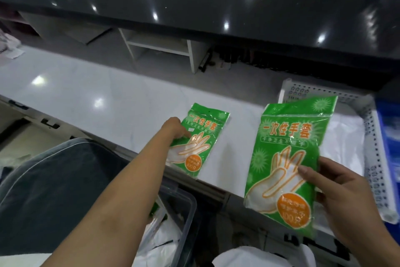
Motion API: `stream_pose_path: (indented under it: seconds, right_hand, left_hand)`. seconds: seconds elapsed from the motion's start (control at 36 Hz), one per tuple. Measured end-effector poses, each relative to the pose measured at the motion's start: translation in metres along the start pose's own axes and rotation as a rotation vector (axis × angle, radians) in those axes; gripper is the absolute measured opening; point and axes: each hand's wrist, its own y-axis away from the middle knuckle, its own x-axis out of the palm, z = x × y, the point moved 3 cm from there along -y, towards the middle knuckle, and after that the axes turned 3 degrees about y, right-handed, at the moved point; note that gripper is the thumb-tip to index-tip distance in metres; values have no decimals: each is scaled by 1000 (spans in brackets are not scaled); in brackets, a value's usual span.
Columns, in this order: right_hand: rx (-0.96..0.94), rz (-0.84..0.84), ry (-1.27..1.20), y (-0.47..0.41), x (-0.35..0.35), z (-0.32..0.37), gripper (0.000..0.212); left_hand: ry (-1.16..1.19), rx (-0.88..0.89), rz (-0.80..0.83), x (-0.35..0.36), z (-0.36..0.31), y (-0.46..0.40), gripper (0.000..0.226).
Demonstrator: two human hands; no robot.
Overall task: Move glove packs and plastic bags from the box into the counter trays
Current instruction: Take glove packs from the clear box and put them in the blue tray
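A green glove pack [201, 137] lies flat on the white counter [97, 98], near its front edge. My left hand [174, 129] rests on that pack's left side, fingers curled over its edge. A second, larger-looking green glove pack [290, 158] is held up in the air by my right hand [344, 193], thumb on its front, at the lower right. A white perforated tray [376, 150] stands at the right on the counter with white plastic bags [342, 137] in it. The clear plastic box [181, 206] sits below the counter edge, holding white bags.
A dark glossy upper counter [216, 2] runs across the back, with white shelving [160, 48] beneath it. A dark cushion or chair back [54, 191] fills the lower left. A blue object [389, 137] borders the tray on the right.
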Motion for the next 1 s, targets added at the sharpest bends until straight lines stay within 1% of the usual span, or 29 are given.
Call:
stream_pose_path:
  seconds: [0.14, 0.22, 0.31, 0.39, 0.47, 0.56, 0.61, 0.67, 0.72, 0.75, 0.86, 0.94, 1.0]
  right_hand:
    - [-4, -2, -20, 1, -2, -4, 26]
    - [2, 12, -28, 0, -2, -4, 27]
    - [24, 51, -37, -2, 3, -3, 28]
    - [54, 130, -46, -3, 19, -2, 31]
    - [58, 247, -51, -6, 44, 4, 30]
    - [62, 402, -57, -10, 70, 12, 31]
    - [66, 458, 7, -14, 85, 16, 31]
    - [55, 412, 134, -20, 98, 13, 22]
    - [49, 336, 231, -27, 106, 7, 8]
    - [63, 314, 261, -30, 108, 2, 6]
    - [141, 304, 337, -28, 113, -16, 7]
    - [197, 229, 307, -21, 115, -28, 5]
    - [251, 179, 267, -16, 117, -34, 7]
  left_hand:
    - [146, -23, 115, -7, 6, 2, 35]
    - [284, 28, 183, -13, 15, 16, 25]
    - [458, 72, 237, -17, 30, 38, 33]
    - [619, 108, 261, -11, 46, 62, 37]
    - [812, 136, 267, 1, 55, 88, 41]
    - [1012, 176, 301, 15, 59, 111, 42]
    - [1141, 190, 317, 22, 64, 124, 39]
    - [1255, 218, 353, 28, 69, 136, 37]
    - [1334, 271, 396, 33, 76, 147, 41]
    - [1358, 287, 411, 35, 80, 152, 43]
    - [1447, 265, 417, 40, 96, 165, 46]
    - [1487, 249, 427, 45, 103, 175, 39]
    - [1460, 251, 426, 47, 105, 181, 38]
